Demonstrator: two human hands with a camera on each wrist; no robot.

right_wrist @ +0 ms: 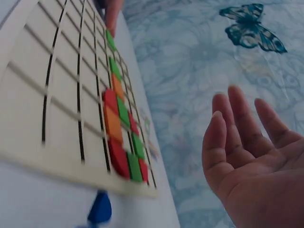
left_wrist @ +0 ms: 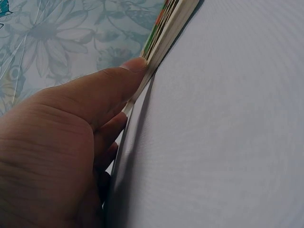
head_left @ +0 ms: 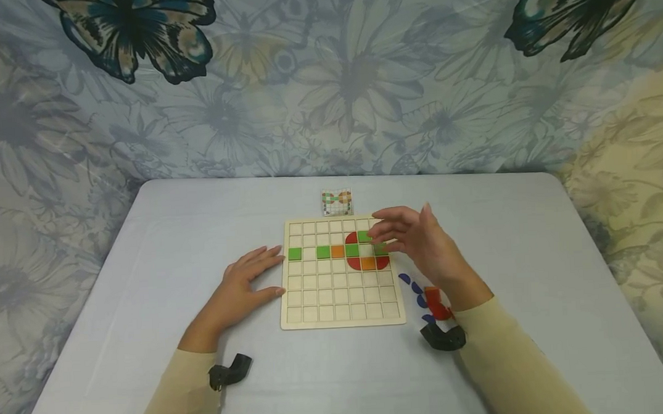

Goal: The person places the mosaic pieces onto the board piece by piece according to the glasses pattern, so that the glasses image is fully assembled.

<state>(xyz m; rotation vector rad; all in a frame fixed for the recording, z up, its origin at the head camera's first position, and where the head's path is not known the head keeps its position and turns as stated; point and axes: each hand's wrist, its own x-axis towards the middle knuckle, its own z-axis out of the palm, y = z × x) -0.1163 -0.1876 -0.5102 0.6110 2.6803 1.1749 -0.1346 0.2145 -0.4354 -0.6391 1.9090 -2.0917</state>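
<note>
Beige sleeves (head_left: pixel 518 362) foremost; right hand (head_left: pixel 424 243) loose above gridded board (head_left: pixel 334 296); left hand (head_left: pixel 240 290) loose, touching edge.

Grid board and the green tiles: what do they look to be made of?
Grid board: probably bare wood, matte; pale cream-tan, no sharp glare. Green tiles: painted wood or plastic, low sheen; colour flat and even, no visible grain, so I can't tell which.

The grid board (head_left: pixel 341 295) looks like smooth matt wood, the tiles (head_left: pixel 323 252) on it flat-finished, the worktop (head_left: pixel 533 241) beneath it matt.
</note>
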